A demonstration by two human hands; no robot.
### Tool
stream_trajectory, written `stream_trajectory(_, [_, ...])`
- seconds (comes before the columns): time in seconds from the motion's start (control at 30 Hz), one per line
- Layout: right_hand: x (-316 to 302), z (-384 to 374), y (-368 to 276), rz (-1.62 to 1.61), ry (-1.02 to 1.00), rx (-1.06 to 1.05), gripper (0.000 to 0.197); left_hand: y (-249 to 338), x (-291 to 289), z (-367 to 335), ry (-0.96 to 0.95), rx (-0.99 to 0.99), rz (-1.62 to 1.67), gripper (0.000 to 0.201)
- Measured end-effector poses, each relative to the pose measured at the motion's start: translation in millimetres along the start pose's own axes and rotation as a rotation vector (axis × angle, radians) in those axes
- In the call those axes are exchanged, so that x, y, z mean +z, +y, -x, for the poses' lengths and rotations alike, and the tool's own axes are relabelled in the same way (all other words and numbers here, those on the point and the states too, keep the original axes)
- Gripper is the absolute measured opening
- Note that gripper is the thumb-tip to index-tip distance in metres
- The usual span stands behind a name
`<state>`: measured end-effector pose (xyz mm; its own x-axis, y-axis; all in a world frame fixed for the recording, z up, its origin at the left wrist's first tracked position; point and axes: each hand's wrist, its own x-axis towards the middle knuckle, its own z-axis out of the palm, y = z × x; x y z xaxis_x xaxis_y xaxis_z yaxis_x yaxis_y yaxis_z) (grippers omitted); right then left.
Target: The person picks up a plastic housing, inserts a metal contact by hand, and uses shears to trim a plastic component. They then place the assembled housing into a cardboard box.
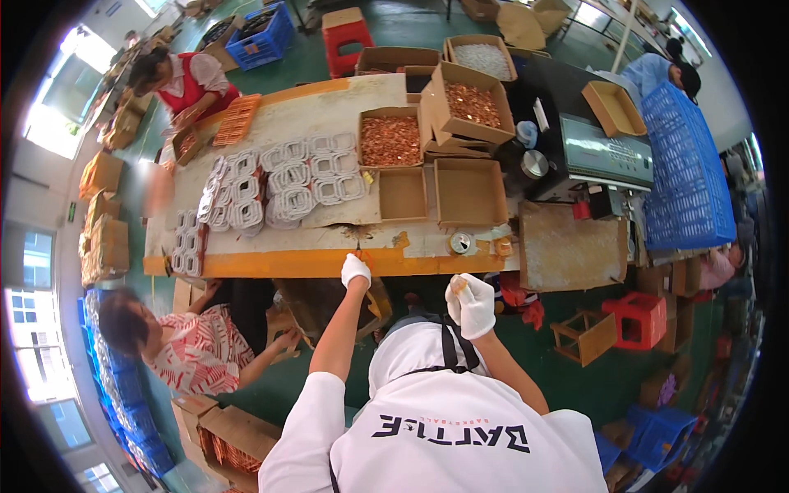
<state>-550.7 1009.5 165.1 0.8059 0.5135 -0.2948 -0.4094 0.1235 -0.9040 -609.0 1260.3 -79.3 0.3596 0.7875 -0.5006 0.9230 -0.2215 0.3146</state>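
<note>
My left hand, in a white glove, is at the near edge of the worktable. Its fingers are closed beside a small orange thing, too small to name. Whether that thing is in the fingers is hard to see. Right of it, my right hand, also gloved, is raised off the table's near edge with its fingers curled. A tan patch shows at its fingertips; I cannot tell whether it is bare skin or a held piece. Several stacks of grey-white rounded frames stand on the table ahead.
Cartons of copper-coloured parts and shallow cardboard trays stand at the table's far right. A can is near the front edge. A co-worker sits close on my left; another works across the table. Red stools stand right.
</note>
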Motion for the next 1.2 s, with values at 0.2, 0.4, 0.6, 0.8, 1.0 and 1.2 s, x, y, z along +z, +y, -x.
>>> stream_trajectory(0.2, [-26,14,9,0.017,0.216,0.049,0.038,16,15,-19,0.176,0.201,-0.013,0.036])
stream_trajectory(0.4, [-26,16,-1,-0.042,0.284,0.032,0.042,4,-12,-4,0.331,0.381,-0.118,0.037])
stream_trajectory(0.6, [-20,10,-2,-0.041,0.199,-0.02,0.043,5,-34,41,-0.1,0.455,1.035,0.023])
stream_trajectory(0.8, [-12,6,0,-0.025,0.098,-0.012,0.043,45,-92,151,-0.437,0.533,1.248,0.017])
stream_trajectory(1.0, [9,25,-4,-0.023,0.077,0.019,0.037,67,-145,246,-0.232,0.749,0.952,0.01])
stream_trajectory(1.2, [16,63,-1,0.099,0.101,-0.156,0.031,79,-155,301,-0.365,0.72,1.07,0.036])
